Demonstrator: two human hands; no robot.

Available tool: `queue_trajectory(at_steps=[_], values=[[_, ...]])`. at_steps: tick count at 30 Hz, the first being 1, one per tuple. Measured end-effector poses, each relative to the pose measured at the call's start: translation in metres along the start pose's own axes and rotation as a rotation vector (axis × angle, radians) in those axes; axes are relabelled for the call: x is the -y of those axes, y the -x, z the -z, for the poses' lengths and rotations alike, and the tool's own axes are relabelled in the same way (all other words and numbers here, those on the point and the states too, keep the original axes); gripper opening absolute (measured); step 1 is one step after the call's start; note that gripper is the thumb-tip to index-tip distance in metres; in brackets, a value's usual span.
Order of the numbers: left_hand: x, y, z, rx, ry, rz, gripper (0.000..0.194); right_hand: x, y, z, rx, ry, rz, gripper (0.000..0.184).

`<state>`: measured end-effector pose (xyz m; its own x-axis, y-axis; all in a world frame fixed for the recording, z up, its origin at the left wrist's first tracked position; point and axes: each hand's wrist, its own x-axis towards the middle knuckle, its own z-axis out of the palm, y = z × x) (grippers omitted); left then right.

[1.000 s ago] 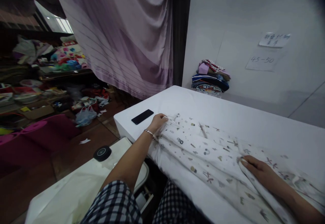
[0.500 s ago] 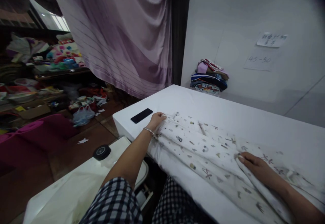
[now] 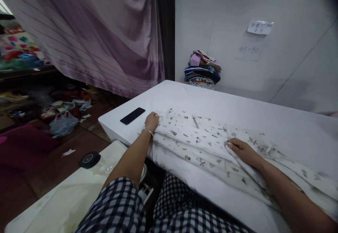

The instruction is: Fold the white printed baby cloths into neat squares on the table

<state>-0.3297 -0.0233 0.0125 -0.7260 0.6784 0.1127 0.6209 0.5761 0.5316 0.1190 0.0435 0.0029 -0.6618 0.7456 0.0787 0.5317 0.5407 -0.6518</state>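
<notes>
When soft cloth gets pinched at two spots: printed fabric on a white table

While the right hand has a fold of the printed cloth nipped between thumb and fingers, the left hand is curled over the other end. Looks like that one is pinching the corner, though its fingertips are partly hidden. Bracelet on that wrist, too. The cloth lies along the near side of the white table, in loose layers with wrinkles between the hands, and runs off past the right forearm.

Handling-wise, I'd guess it's light, thin and totally floppy, going by how softly it creases. Nothing fragile, but the layers would probably slide over each other. My pick for grabbing it: corners and folded edges, hands well apart so the middle lies flat. A grab mid-panel would likely just bunch it up.

Further out, a black phone lies near the left hand, and a black round object sits on a white stand off to the left. Stacked fabrics are by the wall, near a purple curtain.
</notes>
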Motion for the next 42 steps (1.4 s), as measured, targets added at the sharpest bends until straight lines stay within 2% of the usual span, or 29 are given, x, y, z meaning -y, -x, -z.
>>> queue_trajectory(at_steps=[6, 9, 11, 13, 15, 18, 21, 25, 27, 30, 33, 36, 38, 40, 42], values=[[-0.011, -0.003, 0.015, 0.076, -0.124, -0.036, 0.024, 0.001, 0.001, -0.003, -0.052, 0.042, 0.015, 0.032], [-0.033, 0.001, 0.021, 0.072, -0.171, -0.127, 0.037, 0.000, 0.001, -0.005, -0.069, 0.045, 0.029, 0.030], [-0.058, 0.015, 0.016, 0.037, -0.145, -0.273, 0.039, -0.001, 0.001, -0.005, -0.067, 0.041, 0.050, 0.030], [-0.088, 0.041, 0.001, 0.040, -0.045, -0.503, 0.034, -0.002, 0.000, -0.004, -0.063, 0.036, 0.065, 0.029], [-0.120, 0.074, -0.023, 0.145, 0.078, -0.727, 0.028, -0.002, -0.001, -0.004, -0.072, 0.020, 0.076, 0.028], [-0.163, 0.121, -0.063, 0.328, 0.191, -0.956, 0.027, -0.003, -0.001, -0.004, -0.090, -0.008, 0.101, 0.026], [-0.191, 0.150, -0.095, 0.455, 0.157, -1.009, 0.028, -0.003, -0.002, -0.006, -0.120, -0.055, 0.084, 0.022], [-0.203, 0.158, -0.116, 0.529, 0.115, -0.999, 0.024, 0.003, 0.005, 0.004, -0.224, -0.204, 0.042, 0.019], [-0.202, 0.157, -0.120, 0.517, 0.130, -0.986, 0.023, 0.012, 0.017, 0.022, -0.317, -0.259, 0.028, 0.022], [-0.196, 0.157, -0.122, 0.472, 0.204, -0.966, 0.022, 0.025, 0.044, 0.062, -0.504, -0.335, -0.015, 0.026], [-0.192, 0.158, -0.121, 0.411, 0.323, -0.923, 0.019, 0.028, 0.079, 0.109, -0.821, -0.370, -0.050, 0.023], [-0.191, 0.157, -0.117, 0.346, 0.422, -0.873, 0.020, 0.017, 0.116, 0.151, -1.167, -0.398, -0.065, 0.023], [-0.191, 0.154, -0.112, 0.278, 0.443, -0.881, 0.022, 0.005, 0.140, 0.172, -1.362, -0.380, -0.053, 0.023], [-0.191, 0.150, -0.105, 0.182, 0.417, -0.896, 0.024, -0.011, 0.161, 0.185, -1.490, -0.384, -0.059, 0.023], [-0.190, 0.143, -0.097, 0.084, 0.333, -0.871, 0.026, -0.030, 0.176, 0.189, -1.581, -0.427, -0.083, 0.025]])
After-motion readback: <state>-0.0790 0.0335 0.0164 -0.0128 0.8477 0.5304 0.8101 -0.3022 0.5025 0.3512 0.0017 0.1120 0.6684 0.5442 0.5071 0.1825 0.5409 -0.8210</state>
